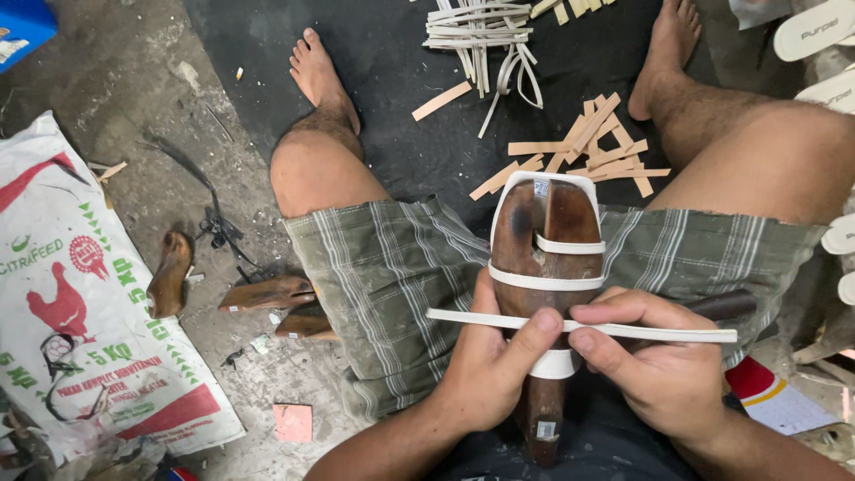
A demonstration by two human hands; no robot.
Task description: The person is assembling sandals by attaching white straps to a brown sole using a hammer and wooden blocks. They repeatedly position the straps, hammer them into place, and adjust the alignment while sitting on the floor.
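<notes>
A brown wooden shoe last [545,232] rests upright between my thighs, with a white sole piece at its toe and white straps crossing it. My left hand [490,361] grips the last from the left, its thumb pressing a long white strap [659,332] across the last. From the right, my right hand [655,361] pinches the same strap between thumb and forefinger. The strap runs level and sticks out past both hands.
Loose tan strips [588,147] and a bundle of white straps [481,36] lie on the black mat [383,107] ahead. Spare wooden lasts [267,294] sit on the concrete floor at left, beside a printed white sack [80,294]. White soles [815,31] are stacked at right.
</notes>
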